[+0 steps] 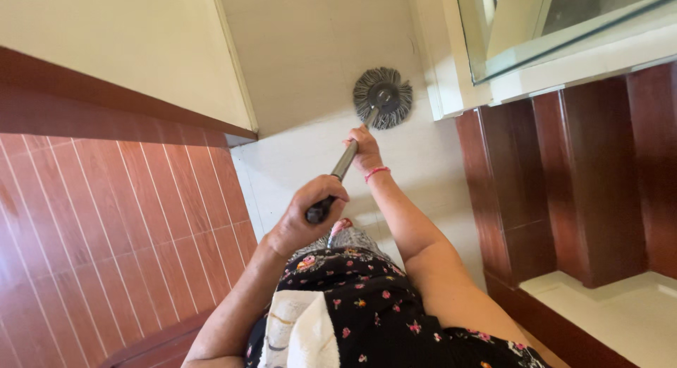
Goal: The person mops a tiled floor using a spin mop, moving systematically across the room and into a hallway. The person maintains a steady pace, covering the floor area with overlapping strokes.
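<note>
Single head-worn view, steeply downward, close over arms, floor below.

Red-brown tiled wall, pale floor tiles, dark wooden stair steps, glass panel, white cloth

This looks like a home, in a tiled passage or landing. Beneath the right hand lies a pale tiled floor, where a grey round mop head rests. Left of the left hand runs a red-brown tiled wall under a cream upper wall. Right of the right hand stand dark wooden panels, with a glass pane beyond them.
</note>
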